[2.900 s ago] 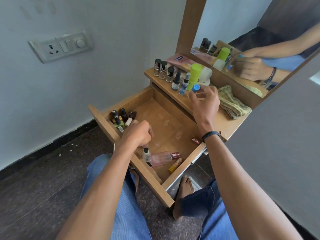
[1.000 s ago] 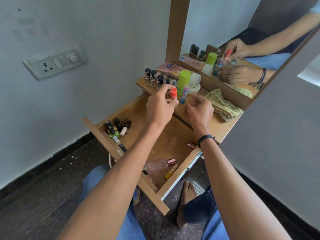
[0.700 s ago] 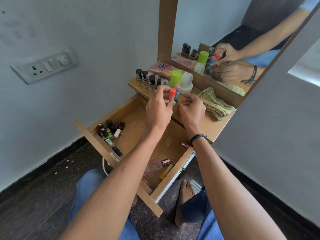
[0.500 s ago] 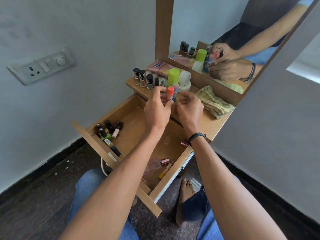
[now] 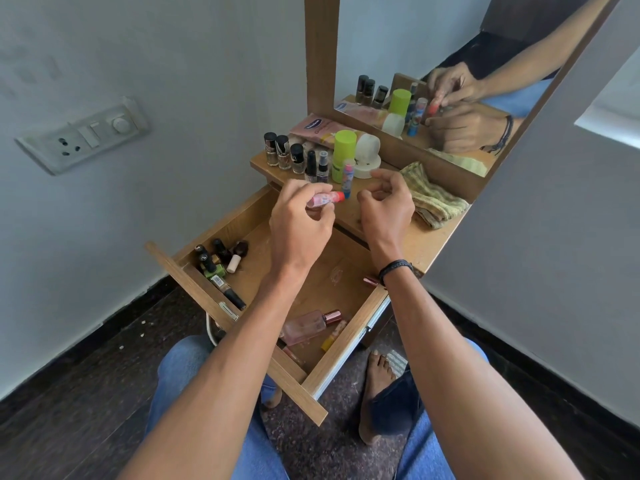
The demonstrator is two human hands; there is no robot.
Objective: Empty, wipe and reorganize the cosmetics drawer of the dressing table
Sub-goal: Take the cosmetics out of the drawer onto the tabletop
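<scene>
- The left hand (image 5: 301, 223) pinches a small pink plastic tube with a red cap (image 5: 325, 199) between thumb and fingertips. The tube lies almost level, cap towards the right, over the back edge of the open wooden drawer (image 5: 346, 344).
- The right hand (image 5: 386, 209), with a black braided wristband (image 5: 396, 268), hovers just beside it with its fingers curled in (nothing shows between them).
- On the wooden table top (image 5: 415, 237) stand three dark-capped glass nail polish bottles in a row (image 5: 283, 152), two slim black spray bottles (image 5: 316, 166), a tall lime-green capped bottle (image 5: 343, 154), a white round jar (image 5: 367, 154) and an upright blue-and-pink stick (image 5: 348, 178).
- A flat pink squeeze tube (image 5: 318, 128) lies behind them against the wood-framed mirror (image 5: 450, 46).
- A folded yellow-green checked cloth (image 5: 433, 199) rests on the table top to the right of the hands.
- In the drawer's far left corner sits a cluster of small dark nail polish bottles (image 5: 218, 261). Near the front lie a clear pink perfume bottle with a rose metal cap (image 5: 306, 327) and, just beside it, a thin yellow tube (image 5: 332, 336).
</scene>
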